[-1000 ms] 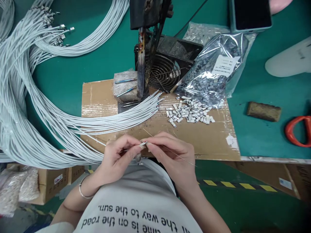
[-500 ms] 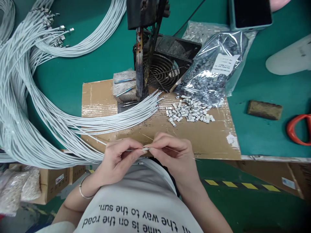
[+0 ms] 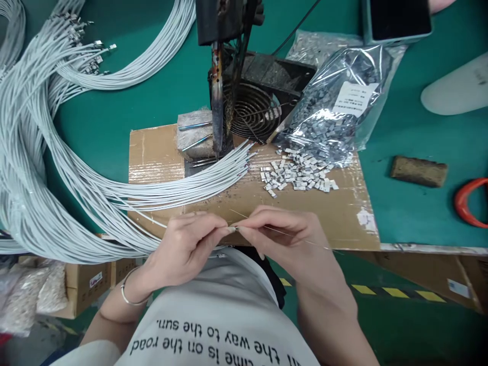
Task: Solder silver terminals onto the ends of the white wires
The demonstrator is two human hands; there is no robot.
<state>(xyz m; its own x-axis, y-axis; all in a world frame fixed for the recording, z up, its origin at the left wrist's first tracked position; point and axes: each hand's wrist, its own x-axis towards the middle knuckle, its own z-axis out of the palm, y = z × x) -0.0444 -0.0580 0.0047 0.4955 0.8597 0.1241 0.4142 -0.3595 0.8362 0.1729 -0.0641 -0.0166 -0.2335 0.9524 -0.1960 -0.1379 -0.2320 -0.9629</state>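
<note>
My left hand (image 3: 190, 246) is closed in a pinch on the end of a white cable (image 3: 154, 220), close to the cardboard's front edge. Fingertip to fingertip with it, my right hand (image 3: 295, 244) is also pinched shut. A thin silvery solder wire (image 3: 282, 233) runs slantwise through the right fingers, its free end pointing up left. Between the two hands shows a tiny pale tip (image 3: 232, 230); its details are hidden by the fingers. Beyond them, a bunch of white cables (image 3: 198, 189) lies with its ends beside a pile of small metal connectors (image 3: 297, 173).
A soldering iron (image 3: 217, 101) hangs pointing down over the cardboard (image 3: 328, 218), in front of a black fan (image 3: 253, 114). Around it are a wrapped block (image 3: 194, 137), a bag of connectors (image 3: 328, 112), a brown block (image 3: 419, 171) and red-handled scissors (image 3: 463, 201). Cable bundles (image 3: 23, 152) fill the left.
My right hand has shifted slightly right and turned, and the solder wire has moved right with it. My left hand has moved slightly up and right; the pinched tip is now more covered.
</note>
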